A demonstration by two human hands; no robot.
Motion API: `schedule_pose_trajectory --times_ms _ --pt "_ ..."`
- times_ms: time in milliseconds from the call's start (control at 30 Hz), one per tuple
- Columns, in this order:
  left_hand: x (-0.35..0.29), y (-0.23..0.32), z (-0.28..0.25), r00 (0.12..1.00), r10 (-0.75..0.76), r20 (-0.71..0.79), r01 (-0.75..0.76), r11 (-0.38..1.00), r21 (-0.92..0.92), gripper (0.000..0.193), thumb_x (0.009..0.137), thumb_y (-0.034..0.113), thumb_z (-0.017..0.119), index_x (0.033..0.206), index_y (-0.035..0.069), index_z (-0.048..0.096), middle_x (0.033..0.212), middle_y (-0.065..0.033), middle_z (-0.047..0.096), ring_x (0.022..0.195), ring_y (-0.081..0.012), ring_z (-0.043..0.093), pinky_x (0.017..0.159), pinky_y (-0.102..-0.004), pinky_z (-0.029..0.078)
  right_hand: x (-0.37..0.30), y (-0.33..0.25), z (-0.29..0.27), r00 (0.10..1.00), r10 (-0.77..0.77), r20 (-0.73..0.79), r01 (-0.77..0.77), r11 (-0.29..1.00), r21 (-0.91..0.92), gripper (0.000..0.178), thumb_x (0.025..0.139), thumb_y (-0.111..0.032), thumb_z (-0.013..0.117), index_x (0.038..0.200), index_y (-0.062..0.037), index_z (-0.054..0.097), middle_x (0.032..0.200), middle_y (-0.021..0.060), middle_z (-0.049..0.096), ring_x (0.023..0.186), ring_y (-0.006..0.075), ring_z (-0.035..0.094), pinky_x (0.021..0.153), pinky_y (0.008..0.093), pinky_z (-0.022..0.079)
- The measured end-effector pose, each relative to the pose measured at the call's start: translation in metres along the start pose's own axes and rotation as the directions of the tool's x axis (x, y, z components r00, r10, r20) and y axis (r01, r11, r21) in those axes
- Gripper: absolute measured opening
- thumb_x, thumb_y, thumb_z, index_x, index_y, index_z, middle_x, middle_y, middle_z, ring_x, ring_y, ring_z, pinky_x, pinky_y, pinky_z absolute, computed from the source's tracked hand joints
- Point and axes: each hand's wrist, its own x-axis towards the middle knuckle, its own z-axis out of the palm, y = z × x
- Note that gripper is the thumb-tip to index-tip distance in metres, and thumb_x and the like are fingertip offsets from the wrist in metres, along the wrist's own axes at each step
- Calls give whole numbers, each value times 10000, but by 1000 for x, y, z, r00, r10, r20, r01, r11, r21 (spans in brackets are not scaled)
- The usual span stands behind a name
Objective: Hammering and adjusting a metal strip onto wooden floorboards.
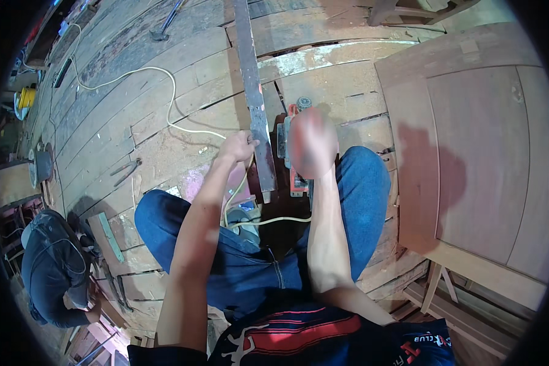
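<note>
A long, narrow, dark board (pixel 250 79) runs from the far edge of the view down between my knees. My left hand (pixel 238 146) is closed at its left edge, with curled fingers against the wood. Just right of the board is a red and grey electric planer (pixel 297 184) with a round knob at its far end. My right hand (pixel 315 141), blurred by motion, is wrapped over its top and hides much of the body. A pale cord (pixel 274 219) loops below the board, and a stretch of it passes under my left wrist.
Pliers (pixel 125 172) and a hammer (pixel 160 35) lie on the plank floor to the left. A large wooden panel (pixel 470 140) stands at the right. Another person (pixel 56 268) crouches at the lower left. A wooden frame (pixel 421 11) is at the far right.
</note>
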Motion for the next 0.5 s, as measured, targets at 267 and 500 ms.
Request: schedule_pose_trajectory --times_ms 267,500 --pt "1 -1 0 1000 -2 21 3 998 -66 326 859 349 588 910 30 634 904 -200 658 885 -359 627 770 -438 476 1 2 -1 1000 -2 5 2 1000 -23 298 769 -310 668 779 -20 601 543 32 513 395 119 464 365 276 379" --pt "8 -22 10 997 65 -41 -73 976 -207 240 834 278 640 841 40 677 804 -174 676 745 -284 657 692 -386 497 -3 1 -1 1000 16 18 -17 1000 24 296 769 -307 671 769 -20 597 542 31 511 398 113 463 364 273 375"
